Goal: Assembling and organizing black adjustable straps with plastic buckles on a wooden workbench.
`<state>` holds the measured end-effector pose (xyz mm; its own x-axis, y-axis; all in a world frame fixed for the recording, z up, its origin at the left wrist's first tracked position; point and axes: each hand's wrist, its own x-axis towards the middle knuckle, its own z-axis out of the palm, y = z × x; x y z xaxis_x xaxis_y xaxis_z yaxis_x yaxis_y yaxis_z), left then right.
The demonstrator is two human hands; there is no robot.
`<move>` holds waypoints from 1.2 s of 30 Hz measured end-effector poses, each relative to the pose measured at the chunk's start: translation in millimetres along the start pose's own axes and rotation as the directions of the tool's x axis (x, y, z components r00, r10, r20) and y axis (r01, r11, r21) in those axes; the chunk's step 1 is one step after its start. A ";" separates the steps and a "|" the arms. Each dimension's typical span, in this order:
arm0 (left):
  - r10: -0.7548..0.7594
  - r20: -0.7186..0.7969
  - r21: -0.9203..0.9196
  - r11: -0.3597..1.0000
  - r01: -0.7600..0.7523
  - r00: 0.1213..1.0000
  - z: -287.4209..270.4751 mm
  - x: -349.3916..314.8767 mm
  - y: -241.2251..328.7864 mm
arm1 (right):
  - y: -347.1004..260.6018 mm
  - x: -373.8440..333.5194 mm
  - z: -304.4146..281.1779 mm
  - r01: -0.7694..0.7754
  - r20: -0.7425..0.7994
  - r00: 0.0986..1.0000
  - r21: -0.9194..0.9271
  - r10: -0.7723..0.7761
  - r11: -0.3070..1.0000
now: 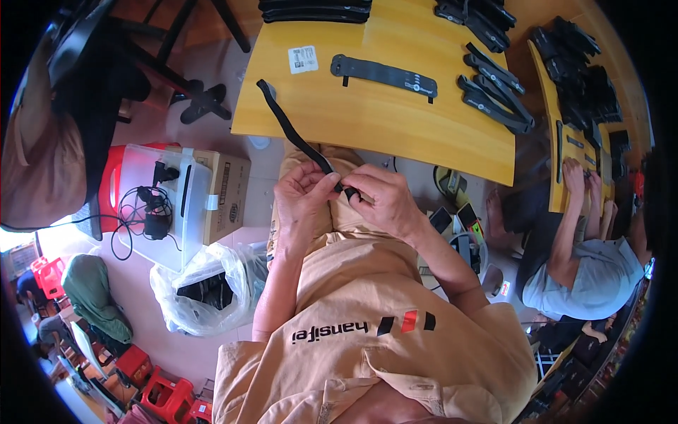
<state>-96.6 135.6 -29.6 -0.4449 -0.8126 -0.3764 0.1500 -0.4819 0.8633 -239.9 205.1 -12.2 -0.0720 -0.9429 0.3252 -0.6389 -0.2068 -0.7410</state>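
Note:
Over my lap, both hands hold one narrow black strap. My left hand pinches it between thumb and fingers, and its long free length rises past that hand to the table's front edge. Close beside, my right hand grips the strap's short lower end, fingers curled. Whether a small fitting sits between my fingertips is hidden. On the yellow wooden table in front lies a wider dark grey band with small tabs along its lower side and pale print at its right end.
A white label sheet and several dark straps lie on the table. At left stand a clear plastic bin with cables, a cardboard box and a plastic-lined bag. A co-worker works at another table at right.

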 end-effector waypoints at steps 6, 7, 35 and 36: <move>0.036 -0.021 0.034 0.999 -0.035 0.999 6.0 1.3 -1.2 | 3.2 -2.1 4.3 -0.125 -0.054 0.990 0.111 0.131 0.986; 0.042 -0.019 0.024 0.999 -0.041 0.999 6.0 1.5 -3.1 | 2.4 -1.3 4.6 -0.127 -0.054 0.990 0.111 0.134 0.986; 0.042 0.164 0.359 0.928 -0.100 0.985 -0.6 9.0 -16.5 | 6.3 2.8 20.6 -0.141 -0.127 0.983 -0.059 0.132 0.988; 0.042 0.163 0.358 0.928 -0.099 0.986 -1.0 9.0 -16.8 | 6.4 3.0 21.9 -0.114 -0.159 0.982 -0.071 0.102 0.991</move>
<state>-102.2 136.0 -47.8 -0.5761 -0.7681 -0.2797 -0.1332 -0.2494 0.9592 -227.4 195.3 -28.8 -0.2574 -0.9055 0.3373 -0.6790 -0.0788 -0.7299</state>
